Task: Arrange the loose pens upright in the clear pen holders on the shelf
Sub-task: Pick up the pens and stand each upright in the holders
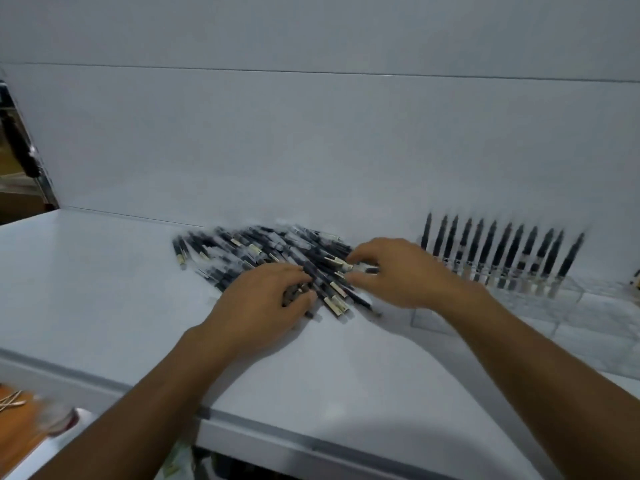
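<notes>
Lower-left corner: an orange surface (17, 431) sits below the shelf, too blurred to read further.
Shelf: the white shelf (104, 289) runs across the view, its front edge nearest the camera; both forearms reach over that edge.
Left hand: the left hand (263, 303) lies palm down at the near edge of the pile, its fingers and thumb curled around a few pens (294, 293).
Right hand: the right hand (398, 271) reaches to the right side of the pile, thumb and forefinger pinching a single pen (362, 268) with a pale label; motion blur softens the fingertips.
Task's pens: the pile of loose pens (263, 247) lies flat on the shelf, dark barrels crossing one another, fanned out from under the hands toward the back wall.
Holder: the clear pen holder (568, 289) stands on the shelf to the right of the pile, just beyond the right wrist.
Filled row: upright pens (502, 247) stand in the holder in one line, leaning slightly right.
Backdrop: a plain white back wall (311, 133) rises behind the pile and the holder.
</notes>
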The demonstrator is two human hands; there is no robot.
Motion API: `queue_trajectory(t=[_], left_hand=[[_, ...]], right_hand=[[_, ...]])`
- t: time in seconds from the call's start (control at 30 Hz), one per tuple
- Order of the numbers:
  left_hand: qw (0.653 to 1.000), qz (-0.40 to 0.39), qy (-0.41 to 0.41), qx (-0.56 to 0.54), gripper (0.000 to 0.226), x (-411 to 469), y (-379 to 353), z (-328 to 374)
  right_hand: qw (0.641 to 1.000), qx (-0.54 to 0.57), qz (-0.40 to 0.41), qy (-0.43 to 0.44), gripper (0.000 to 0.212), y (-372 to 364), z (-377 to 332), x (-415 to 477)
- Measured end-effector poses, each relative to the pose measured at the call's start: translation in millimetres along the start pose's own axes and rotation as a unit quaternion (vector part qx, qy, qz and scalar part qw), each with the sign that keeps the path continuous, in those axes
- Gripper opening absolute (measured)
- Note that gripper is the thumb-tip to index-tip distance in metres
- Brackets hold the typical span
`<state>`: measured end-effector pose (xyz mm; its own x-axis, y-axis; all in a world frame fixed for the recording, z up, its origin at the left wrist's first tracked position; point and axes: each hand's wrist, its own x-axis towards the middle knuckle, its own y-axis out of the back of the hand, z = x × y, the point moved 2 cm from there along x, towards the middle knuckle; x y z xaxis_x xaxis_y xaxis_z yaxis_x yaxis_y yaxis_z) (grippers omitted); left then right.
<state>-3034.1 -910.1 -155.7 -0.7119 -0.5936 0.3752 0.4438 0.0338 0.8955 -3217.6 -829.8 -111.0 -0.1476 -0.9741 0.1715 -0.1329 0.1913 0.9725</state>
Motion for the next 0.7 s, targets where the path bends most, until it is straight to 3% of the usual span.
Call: queue_trajectory(t=[0.13, 0.27, 0.47, 0.7], left_hand=[[1.000, 0.012, 0.006, 0.004, 0.034, -5, 4, -15], [1.000, 0.013, -0.003, -0.012, 0.032, -10, 3, -27], [0.997, -0.021, -0.078, -0.015, 0.034, 0, -3, -9], [0.986, -0.078, -0.144, 0.035, 0.030, 28, -11, 11]], right_hand=[[0.997, -0.062, -0.041, -0.005, 0.019, -30, -12, 10], [0.998, -0.057, -0.003, -0.022, 0.019, -42, -8, 8], [0.999, -0.021, 0.027, -0.041, 0.014, -48, -6, 8], [0.998, 0.038, 0.012, -0.055, 0.031, -49, -7, -2]])
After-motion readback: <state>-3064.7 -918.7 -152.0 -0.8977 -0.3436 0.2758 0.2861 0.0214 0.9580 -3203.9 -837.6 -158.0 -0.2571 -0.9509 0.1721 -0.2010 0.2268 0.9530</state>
